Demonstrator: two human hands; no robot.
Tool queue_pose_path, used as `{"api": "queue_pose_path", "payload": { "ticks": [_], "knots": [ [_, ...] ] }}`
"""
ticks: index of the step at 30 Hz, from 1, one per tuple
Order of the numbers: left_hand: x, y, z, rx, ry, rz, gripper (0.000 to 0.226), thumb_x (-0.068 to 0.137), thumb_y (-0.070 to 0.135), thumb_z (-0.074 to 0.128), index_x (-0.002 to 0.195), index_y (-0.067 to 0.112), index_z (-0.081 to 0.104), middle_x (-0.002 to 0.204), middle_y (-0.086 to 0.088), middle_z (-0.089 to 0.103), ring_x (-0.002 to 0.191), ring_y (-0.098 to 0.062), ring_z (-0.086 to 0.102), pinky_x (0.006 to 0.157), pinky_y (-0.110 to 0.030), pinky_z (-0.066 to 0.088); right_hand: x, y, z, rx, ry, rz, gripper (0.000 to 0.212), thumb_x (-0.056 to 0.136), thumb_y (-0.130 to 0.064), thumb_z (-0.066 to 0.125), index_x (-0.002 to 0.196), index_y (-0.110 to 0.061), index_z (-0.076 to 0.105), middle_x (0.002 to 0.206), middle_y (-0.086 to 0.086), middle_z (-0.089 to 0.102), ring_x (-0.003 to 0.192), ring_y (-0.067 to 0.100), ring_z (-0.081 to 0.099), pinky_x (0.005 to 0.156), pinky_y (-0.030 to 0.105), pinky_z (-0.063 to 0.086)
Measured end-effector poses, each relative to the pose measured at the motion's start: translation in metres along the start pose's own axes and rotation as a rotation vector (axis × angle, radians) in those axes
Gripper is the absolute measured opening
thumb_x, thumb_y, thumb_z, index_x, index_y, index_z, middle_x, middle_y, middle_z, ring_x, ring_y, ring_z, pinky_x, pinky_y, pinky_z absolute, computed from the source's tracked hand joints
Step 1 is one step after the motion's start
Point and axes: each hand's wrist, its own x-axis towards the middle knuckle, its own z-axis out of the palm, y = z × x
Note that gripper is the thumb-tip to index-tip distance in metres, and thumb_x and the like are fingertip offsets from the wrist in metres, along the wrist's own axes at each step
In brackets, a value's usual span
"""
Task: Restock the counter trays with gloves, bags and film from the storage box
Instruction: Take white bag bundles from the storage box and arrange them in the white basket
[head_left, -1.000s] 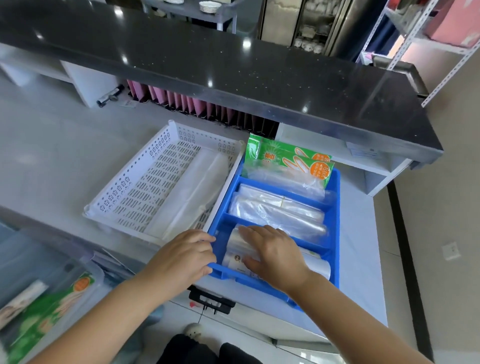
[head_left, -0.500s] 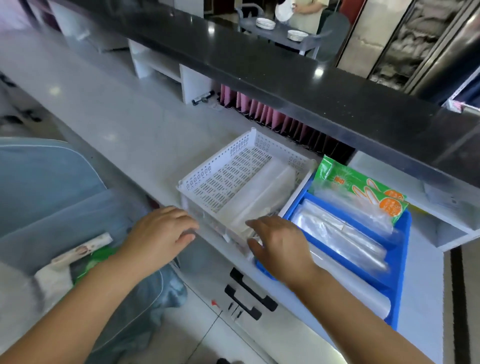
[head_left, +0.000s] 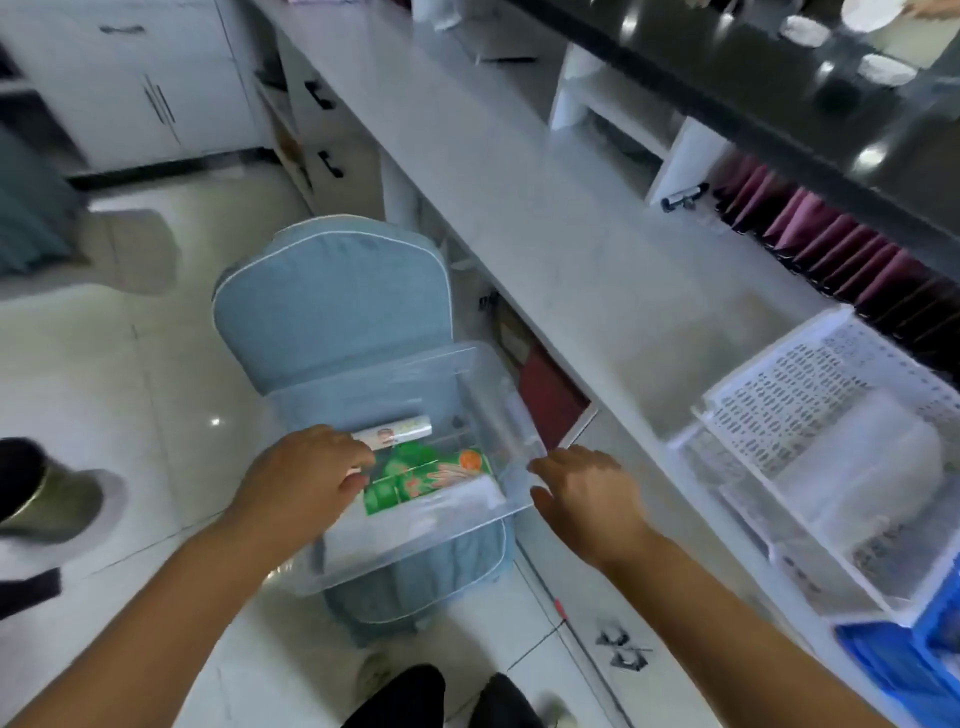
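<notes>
Clear storage box (head_left: 483, 395) sits on a blue-grey cushioned chair (head_left: 332, 301) beside the white counter (head_left: 545, 208). Inside the box: 1 green glove packet (head_left: 421, 478) lying flat, and 1 narrow white film box (head_left: 395, 432) behind it, toward the box's far wall; contents below these are blurred and cannot be told apart. Left hand (head_left: 306, 473) is inside the box, knuckles up, fingers curled down at the near end of the film box and the left edge of the glove packet; whether it actually grips either cannot be told. Right hand (head_left: 587, 493) is outside the box, just beside its right front corner, fingers spread and loosely open, holding nothing; contact with the box wall cannot be confirmed. On the counter to the right: 1 white perforated tray (head_left: 779, 395) containing a roll of clear plastic (head_left: 857, 457). At the lower right edge, part of 1 blue tray (head_left: 904, 670) is visible, touching the white tray's near side. A row of pink folders (head_left: 831, 244) stands under the dark upper ledge (head_left: 779, 114). Frame is motion-blurred throughout.
</notes>
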Motion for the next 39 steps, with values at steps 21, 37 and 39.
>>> {"api": "queue_pose_path", "payload": {
  "ticks": [21,37,39],
  "knots": [
    [-0.01,-0.163,0.141,-0.227,-0.149,-0.559,0.02,0.087,0.021,0.057,0.102,0.025,0.068,0.098,0.009,0.069,0.092,-0.012,0.057,0.069,-0.023,0.037,0.191,-0.135,0.281,0.608,-0.89,0.167,0.046,0.088,-0.025,0.06,0.129,-0.011,0.047,0.122,0.01,0.059,0.111,0.025,0.056,0.09,0.029,0.044],
    [0.029,-0.147,0.183,-0.444,-0.037,-0.82,0.017,0.088,0.024,0.057,0.098,0.032,0.068,0.096,0.017,0.065,0.086,-0.005,0.057,0.069,-0.011,0.037,0.21,-0.178,0.343,1.439,-1.048,1.003,0.028,0.08,-0.001,0.067,0.106,0.004,0.059,0.108,0.021,0.064,0.088,0.032,0.062,0.078,0.041,0.054],
    [0.031,-0.145,0.184,-0.433,-0.045,-0.84,0.018,0.089,0.023,0.055,0.099,0.03,0.068,0.098,0.014,0.067,0.083,-0.006,0.057,0.068,-0.015,0.038,0.212,-0.171,0.326,1.535,-1.076,0.981,0.031,0.081,0.002,0.064,0.111,0.005,0.058,0.111,0.021,0.064,0.096,0.035,0.062,0.089,0.046,0.051]
  ]
}}
